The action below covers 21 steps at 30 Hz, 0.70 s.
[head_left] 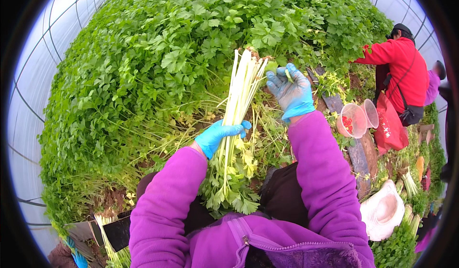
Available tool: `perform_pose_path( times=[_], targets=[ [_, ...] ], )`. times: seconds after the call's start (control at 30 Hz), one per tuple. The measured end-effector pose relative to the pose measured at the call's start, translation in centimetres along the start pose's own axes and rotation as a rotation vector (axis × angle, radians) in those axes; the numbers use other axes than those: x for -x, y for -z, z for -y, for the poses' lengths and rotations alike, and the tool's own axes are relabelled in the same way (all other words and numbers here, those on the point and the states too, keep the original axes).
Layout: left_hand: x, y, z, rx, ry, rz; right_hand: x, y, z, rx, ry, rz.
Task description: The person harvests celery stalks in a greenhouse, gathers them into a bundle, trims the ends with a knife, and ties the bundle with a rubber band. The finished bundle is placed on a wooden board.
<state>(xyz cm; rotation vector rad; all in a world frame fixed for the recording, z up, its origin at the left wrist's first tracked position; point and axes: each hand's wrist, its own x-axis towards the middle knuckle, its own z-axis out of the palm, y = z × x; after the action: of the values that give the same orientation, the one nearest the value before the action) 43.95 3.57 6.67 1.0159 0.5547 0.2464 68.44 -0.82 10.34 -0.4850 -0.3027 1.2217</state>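
My left hand (217, 136), in a blue glove, is wrapped round the middle of a bunch of celery (240, 88). The pale root ends point up and away from me, and the leaves hang down toward my lap. Just right of the root ends is my right hand (292, 93), also blue-gloved, palm turned up and fingers curled. A small green scrap of celery (288, 75) shows between its thumb and fingers, apart from the bunch.
Dense standing celery (191, 38) fills the far side and left. At right are clear plastic tubs (353, 120) with red bits inside, a red bag (389, 124), a pale hat (382, 210) and cut bunches (409, 182). A person in red (406, 72) works at far right.
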Motion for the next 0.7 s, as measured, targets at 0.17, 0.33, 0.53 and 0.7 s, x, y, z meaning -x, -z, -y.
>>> perform_pose_path(
  times=[0.17, 0.33, 0.53, 0.7],
  targets=[
    [0.2, 0.4, 0.5, -0.016, 0.024, 0.005, -1.2, 2.5, 6.3, -0.153, 0.43, -0.263],
    [0.3, 0.6, 0.2, -0.049, 0.003, -0.057, -0.3, 4.4, 5.8, 1.4, 0.159, -0.566],
    [-1.0, -0.9, 0.5, -0.331, -0.129, -0.312, 0.3, 0.1, -2.7, 0.818, -0.243, -0.115],
    [-0.9, -1.9, 1.3, -0.995, -0.294, -0.542, -0.4, -2.1, -6.1, 0.153, -0.08, -0.09]
  ],
)
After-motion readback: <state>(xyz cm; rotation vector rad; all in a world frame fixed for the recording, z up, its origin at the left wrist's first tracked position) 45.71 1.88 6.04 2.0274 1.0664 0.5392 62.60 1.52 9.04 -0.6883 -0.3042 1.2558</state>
